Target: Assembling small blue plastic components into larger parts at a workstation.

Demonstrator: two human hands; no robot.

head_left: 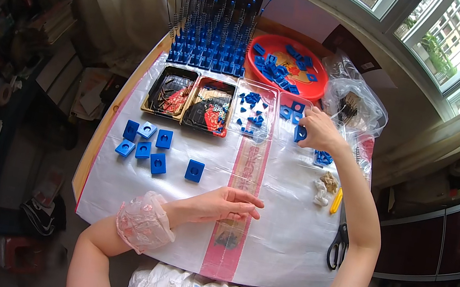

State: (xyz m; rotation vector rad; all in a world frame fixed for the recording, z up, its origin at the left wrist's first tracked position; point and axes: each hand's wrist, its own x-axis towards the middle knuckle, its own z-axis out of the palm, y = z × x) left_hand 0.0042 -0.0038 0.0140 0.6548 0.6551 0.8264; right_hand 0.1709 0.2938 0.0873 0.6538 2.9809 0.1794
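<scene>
My right hand (320, 130) reaches to the back right of the table, its fingers closed on a blue plastic block (300, 134) with a round hole. Beside that hand, several like blocks (285, 113) lie in a transparent tray. My left hand (230, 204) rests low over the middle of the white cover, palm inward, fingers stretched out and holding nothing. Ahead of it stands a single blue block (195, 170) with a round recess. Further left, a loose group of such blue blocks (143, 150) lies on the cover, some tilted.
Behind are black trays (151, 107) of small parts, a transparent tray (237, 129) with little blue pieces, upright rods with springs on blue bases (206, 61), and a red plate (262, 74) of blue parts. At right lie a plastic bag (367, 100), yellow tool (336, 201) and black-handled scissors (338, 247).
</scene>
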